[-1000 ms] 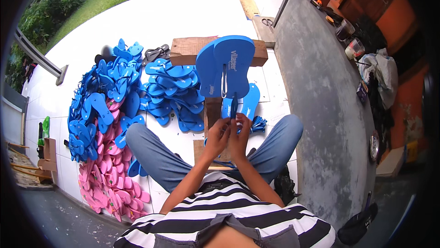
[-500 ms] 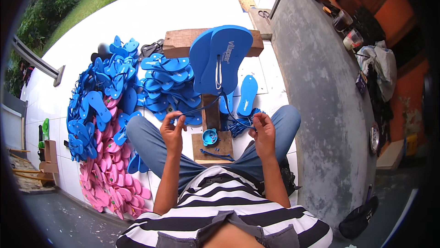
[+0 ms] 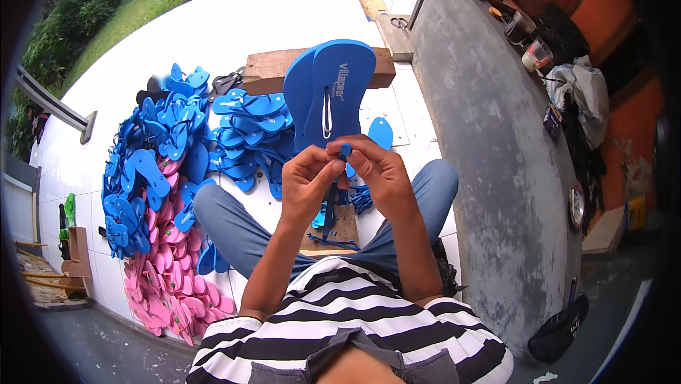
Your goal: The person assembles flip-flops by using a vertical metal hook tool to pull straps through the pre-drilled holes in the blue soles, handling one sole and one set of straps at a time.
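My left hand (image 3: 310, 179) and my right hand (image 3: 380, 177) meet in front of my chest, fingertips pinched on a blue flip-flop strap (image 3: 330, 208). The strap's round end plug (image 3: 345, 150) shows between the fingers, and part of it dangles below them. Just beyond my hands, a pair of blue flip-flop soles (image 3: 344, 75) stands upright against a wooden beam (image 3: 266, 70). A white wire-like loop (image 3: 327, 116) sticks out of the front sole. My hands hide the lower part of the soles.
Finished-looking blue flip-flops (image 3: 177, 118) and pink ones (image 3: 170, 277) lie heaped on the left, beside stacked blue ones (image 3: 248, 128). Between my knees, a wooden board (image 3: 345, 226) bears loose straps. A loose blue sole (image 3: 381, 132) lies right of the beam. A grey ledge (image 3: 489, 171) runs along the right.
My hands, apart before with the strap stretched between them, have come together and up in front of the soles. The round plug now sits between my fingertips.
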{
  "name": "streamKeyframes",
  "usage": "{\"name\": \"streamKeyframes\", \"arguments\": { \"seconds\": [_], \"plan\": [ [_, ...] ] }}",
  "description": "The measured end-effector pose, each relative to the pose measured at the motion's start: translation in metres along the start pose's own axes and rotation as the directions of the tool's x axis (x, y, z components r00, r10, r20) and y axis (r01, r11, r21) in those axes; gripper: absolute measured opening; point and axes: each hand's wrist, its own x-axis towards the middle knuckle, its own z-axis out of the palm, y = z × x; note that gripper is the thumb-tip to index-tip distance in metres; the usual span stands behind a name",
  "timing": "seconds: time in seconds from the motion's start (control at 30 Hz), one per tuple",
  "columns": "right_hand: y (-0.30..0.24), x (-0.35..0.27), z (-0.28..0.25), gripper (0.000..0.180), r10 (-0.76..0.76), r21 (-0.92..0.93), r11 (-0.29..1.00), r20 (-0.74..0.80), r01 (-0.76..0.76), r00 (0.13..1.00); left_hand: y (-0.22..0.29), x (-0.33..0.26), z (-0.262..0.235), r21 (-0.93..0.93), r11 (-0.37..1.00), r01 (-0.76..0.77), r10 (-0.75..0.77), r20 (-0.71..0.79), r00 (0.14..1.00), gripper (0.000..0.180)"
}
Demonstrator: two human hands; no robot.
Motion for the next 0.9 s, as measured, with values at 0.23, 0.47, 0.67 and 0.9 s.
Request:
{"name": "streamKeyframes", "arguments": {
  "seconds": [0.23,0.47,0.67,0.9],
  "plan": [
    [0.034,0.013,-0.014,0.019,-0.059,0.371,0.927,-0.01,0.059,0.998,-0.006,0.006,-0.011,0.018,1.0,-0.012,0.013,-0.039,0.999,0.016],
    [0.028,0.035,-0.005,0.015,-0.131,0.303,0.943,-0.046,0.139,0.99,0.022,0.044,-0.026,0.434,0.82,-0.374,0.461,-0.112,0.88,0.019],
    [0.029,0.039,0.002,0.017,-0.123,0.31,0.943,-0.02,0.123,0.992,0.076,0.089,-0.003,0.832,0.398,-0.388,0.566,0.11,0.817,0.026],
    [0.034,0.038,-0.001,0.017,-0.121,0.331,0.939,0.064,0.093,0.991,0.084,0.1,-0.005,0.895,0.192,-0.403,0.495,0.266,0.827,0.028]
  ]
}}
